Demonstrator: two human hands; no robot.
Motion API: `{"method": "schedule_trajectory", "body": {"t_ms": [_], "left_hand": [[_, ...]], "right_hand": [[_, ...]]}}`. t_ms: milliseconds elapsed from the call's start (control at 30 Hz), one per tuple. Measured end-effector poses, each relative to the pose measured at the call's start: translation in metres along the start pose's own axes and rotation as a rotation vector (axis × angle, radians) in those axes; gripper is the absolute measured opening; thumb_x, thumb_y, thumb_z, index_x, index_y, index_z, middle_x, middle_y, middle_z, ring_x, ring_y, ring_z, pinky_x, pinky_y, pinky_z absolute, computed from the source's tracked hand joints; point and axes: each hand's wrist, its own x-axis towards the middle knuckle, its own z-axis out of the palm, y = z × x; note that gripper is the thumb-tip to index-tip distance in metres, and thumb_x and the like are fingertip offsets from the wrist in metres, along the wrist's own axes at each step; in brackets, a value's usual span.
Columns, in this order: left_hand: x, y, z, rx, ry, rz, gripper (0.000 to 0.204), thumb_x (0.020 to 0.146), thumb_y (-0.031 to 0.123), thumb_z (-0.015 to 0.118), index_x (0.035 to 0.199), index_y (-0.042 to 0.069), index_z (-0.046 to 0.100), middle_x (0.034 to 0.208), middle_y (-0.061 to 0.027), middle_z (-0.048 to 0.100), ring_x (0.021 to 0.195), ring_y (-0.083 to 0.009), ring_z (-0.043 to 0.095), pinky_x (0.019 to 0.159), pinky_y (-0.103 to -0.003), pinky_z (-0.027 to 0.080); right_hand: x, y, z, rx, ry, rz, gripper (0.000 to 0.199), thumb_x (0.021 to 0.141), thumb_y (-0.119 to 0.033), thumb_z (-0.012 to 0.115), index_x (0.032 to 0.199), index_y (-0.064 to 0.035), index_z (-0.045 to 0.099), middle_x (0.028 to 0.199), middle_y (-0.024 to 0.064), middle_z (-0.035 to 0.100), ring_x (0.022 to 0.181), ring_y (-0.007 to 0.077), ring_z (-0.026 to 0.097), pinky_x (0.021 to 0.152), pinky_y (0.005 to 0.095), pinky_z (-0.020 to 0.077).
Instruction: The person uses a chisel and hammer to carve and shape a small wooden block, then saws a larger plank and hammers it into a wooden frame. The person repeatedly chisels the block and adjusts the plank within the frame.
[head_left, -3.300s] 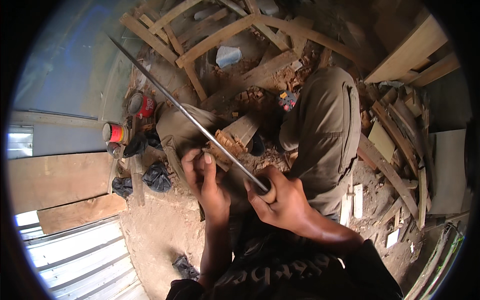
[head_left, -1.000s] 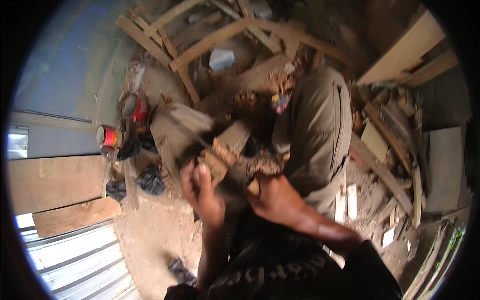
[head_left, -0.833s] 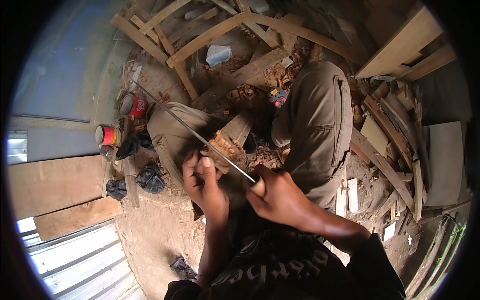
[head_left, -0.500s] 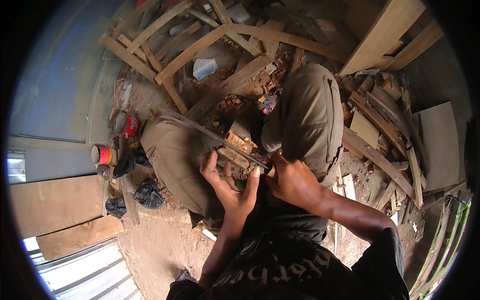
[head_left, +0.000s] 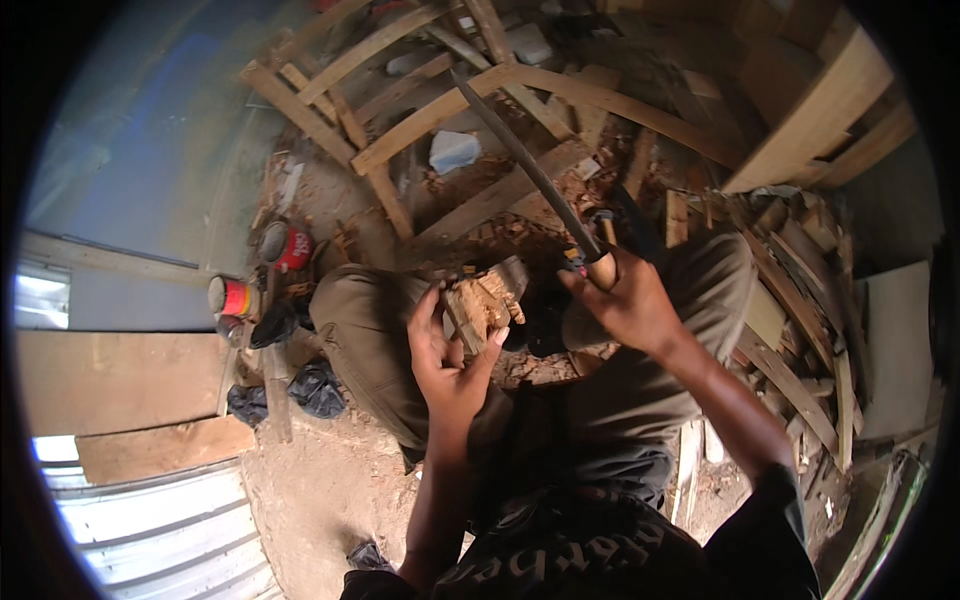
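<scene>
My left hand (head_left: 450,372) grips a chunky piece of roughly carved wood (head_left: 476,312), its thumb on the near side and fingers along the left. Notches and pale cut faces show on the wood's upper side. In my right hand (head_left: 636,308) is the light wooden handle of a long, narrow dark blade (head_left: 525,160). The blade points away and up to the left, apart from the wood; I cannot tell whether it is a machete or a long file. Both hands are over my lap, between my bent knees.
Wooden frame pieces (head_left: 420,115) lie beyond my knees, with chips on the ground. Scrap boards (head_left: 790,335) are heaped at the right. Two red-labelled cans (head_left: 290,248) and black plastic bags (head_left: 317,390) sit at the left. A second wooden-handled tool (head_left: 606,226) stands past the right hand.
The blade has lifted off the wood as my right hand moved forward and right. My left hand still holds the wood, now tilted differently. The view has shifted, and my right knee leans outward.
</scene>
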Motion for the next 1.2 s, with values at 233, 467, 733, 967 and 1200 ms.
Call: {"method": "schedule_trajectory", "body": {"t_ms": [233,467,733,967,1200], "left_hand": [[0.052,0.015,-0.025,-0.092,-0.232,-0.110,0.079,0.084,-0.014,0.069,0.152,-0.006,0.030,0.156,-0.0200,0.039,0.135,-0.0264,0.050,0.108,-0.039,0.047],[0.092,0.012,-0.042,-0.031,-0.208,-0.114,0.068,0.092,-0.005,0.064,0.151,-0.011,0.030,0.153,-0.0218,0.044,0.136,-0.0260,0.049,0.113,-0.037,0.040],[0.159,0.004,-0.054,-0.093,0.006,-0.223,0.055,0.099,0.021,0.060,0.144,-0.007,0.046,0.143,-0.0191,0.055,0.132,-0.0259,0.053,0.111,-0.040,0.042],[0.204,0.015,-0.072,0.411,0.165,-0.459,0.050,0.100,0.034,0.060,0.136,-0.001,0.055,0.126,-0.0127,0.062,0.114,-0.0245,0.064,0.093,-0.046,0.056],[0.223,0.026,-0.055,0.490,0.080,-0.396,0.049,0.098,0.037,0.062,0.129,-0.001,0.061,0.117,-0.0144,0.065,0.099,-0.0236,0.070,0.076,-0.040,0.064]], "right_hand": [[0.043,-0.040,0.071,0.475,-0.080,0.032,0.045,0.086,-0.037,0.082,0.082,0.0014,0.060,0.062,0.0039,0.060,0.057,0.0073,0.055,0.051,0.0281,0.0450],[0.063,-0.019,0.067,0.678,-0.119,0.120,0.035,0.091,-0.029,0.076,0.075,-0.0019,0.060,0.059,0.0017,0.059,0.051,0.0083,0.056,0.047,0.0275,0.0442],[0.070,0.068,0.068,0.116,0.251,0.209,0.048,0.092,-0.041,0.074,0.082,0.0024,0.057,0.060,0.0109,0.058,0.053,0.0223,0.058,0.056,0.0361,0.0483],[0.068,0.110,0.076,0.116,0.234,0.123,0.037,0.093,-0.027,0.073,0.080,0.0003,0.051,0.060,0.0118,0.045,0.053,0.0214,0.041,0.054,0.0398,0.0426],[0.071,0.120,0.085,0.228,0.161,0.200,0.030,0.093,-0.024,0.071,0.082,0.0006,0.058,0.072,0.0194,0.060,0.071,0.0398,0.065,0.066,0.0454,0.0494]]}}
